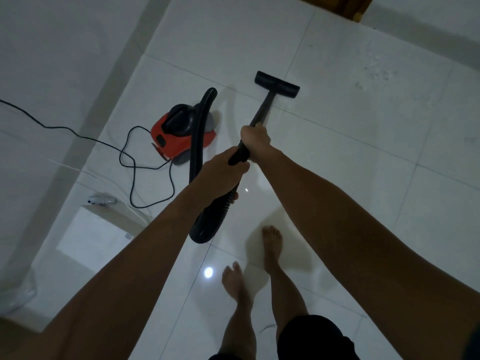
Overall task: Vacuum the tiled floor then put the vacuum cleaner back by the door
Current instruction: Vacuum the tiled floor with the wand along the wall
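A red and black canister vacuum cleaner (181, 133) sits on the white tiled floor (337, 157) to my left. Its ribbed black hose (198, 141) arches up from the body and loops down below my hands. My right hand (255, 137) grips the black wand (262, 110) higher up. My left hand (220, 172) is closed around the wand's handle end where the hose joins. The flat black floor head (276, 84) rests on the tiles ahead of me. White crumbs or dust (379, 71) lie scattered to the far right.
The black power cord (132, 157) snakes in loops across the floor left of the vacuum and runs off to the left. A low white box (104, 229) stands by the left wall. A dark wooden door frame (355, 9) shows at the top. My bare feet (271, 245) stand below.
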